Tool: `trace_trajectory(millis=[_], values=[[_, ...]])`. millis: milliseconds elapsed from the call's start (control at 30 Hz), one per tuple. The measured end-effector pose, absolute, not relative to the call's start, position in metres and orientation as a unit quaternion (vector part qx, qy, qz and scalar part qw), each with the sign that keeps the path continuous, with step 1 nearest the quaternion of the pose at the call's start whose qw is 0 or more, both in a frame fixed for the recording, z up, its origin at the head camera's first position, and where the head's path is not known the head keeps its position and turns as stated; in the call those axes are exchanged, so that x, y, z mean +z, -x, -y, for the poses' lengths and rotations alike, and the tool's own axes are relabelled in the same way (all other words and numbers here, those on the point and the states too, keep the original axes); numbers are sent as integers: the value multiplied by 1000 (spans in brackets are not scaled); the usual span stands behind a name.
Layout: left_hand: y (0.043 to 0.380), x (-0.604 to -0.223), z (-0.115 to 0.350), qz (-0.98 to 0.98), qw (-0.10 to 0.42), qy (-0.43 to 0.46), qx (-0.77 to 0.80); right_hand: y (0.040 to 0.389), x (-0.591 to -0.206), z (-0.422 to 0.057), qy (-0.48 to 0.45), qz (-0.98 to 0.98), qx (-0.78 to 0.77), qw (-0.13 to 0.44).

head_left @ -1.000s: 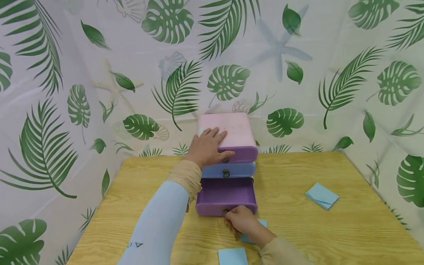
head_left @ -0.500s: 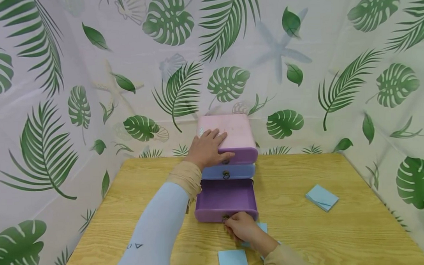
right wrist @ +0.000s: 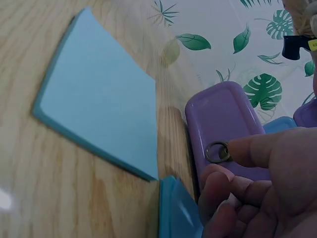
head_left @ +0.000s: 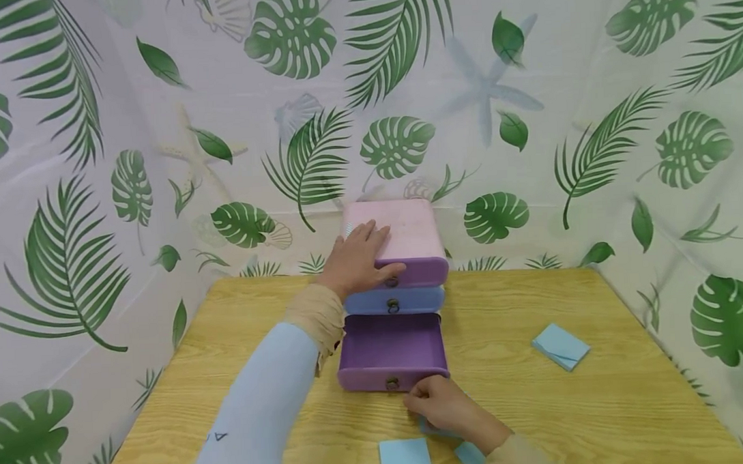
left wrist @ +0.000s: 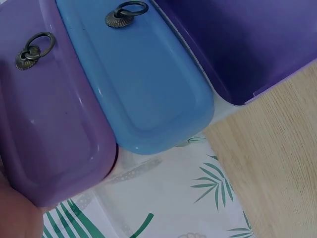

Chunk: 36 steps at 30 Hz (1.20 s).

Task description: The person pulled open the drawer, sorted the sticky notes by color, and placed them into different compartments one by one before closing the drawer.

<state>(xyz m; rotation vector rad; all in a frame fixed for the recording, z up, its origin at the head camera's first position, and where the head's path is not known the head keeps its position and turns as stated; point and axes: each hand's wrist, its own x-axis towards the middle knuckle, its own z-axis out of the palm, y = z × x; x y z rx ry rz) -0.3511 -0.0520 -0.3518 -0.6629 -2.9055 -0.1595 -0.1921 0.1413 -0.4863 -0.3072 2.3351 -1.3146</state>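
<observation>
A small drawer cabinet with a pink top [head_left: 411, 227] stands at the back of the table. My left hand [head_left: 357, 260] rests on that top, fingers spread, thumb over the front of the purple top drawer [head_left: 431, 272]. Below it the blue middle drawer [head_left: 423, 300] is closed. The purple bottom drawer [head_left: 364, 380] is pulled out and looks bare inside. Just right of its ring pull [head_left: 392, 383] is my right hand [head_left: 442, 407], fingers loosely curled and holding nothing. In the right wrist view, a fingertip appears close to the ring [right wrist: 216, 151]; contact is unclear.
Light blue paper stacks lie on the wooden table [head_left: 280, 426]: one stack [head_left: 561, 346] to the right, another [head_left: 407, 457] at the front, and more paper [head_left: 470, 456] partly under my right arm. A leaf-patterned sheet [head_left: 320, 172] covers the walls behind and beside the table.
The bottom drawer has slid a little further toward me. My right hand has let go of its ring pull and shifted slightly right. My left hand stays on the cabinet top.
</observation>
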Motion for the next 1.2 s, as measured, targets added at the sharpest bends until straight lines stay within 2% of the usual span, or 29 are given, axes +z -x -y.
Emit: trace_trajectory(millis=[200, 367, 567, 833, 1033, 1200], values=[[343, -355, 67, 955, 132, 242, -111, 191, -469, -175, 146, -865, -429, 215], [326, -361, 88, 942, 186, 221, -171, 193, -463, -193, 161, -890, -390, 175], [295, -380, 116, 920, 241, 174, -257, 195, -463, -210, 124, -919, -346, 141], [245, -429, 138, 906, 181, 121, -362, 197, -474, -226, 86, -932, -329, 127], [220, -465, 134, 896, 101, 74, -425, 199, -480, -239, 133, -923, -338, 128], [209, -492, 126, 880, 59, 21, -472, 202, -491, -240, 161, -911, -344, 164]])
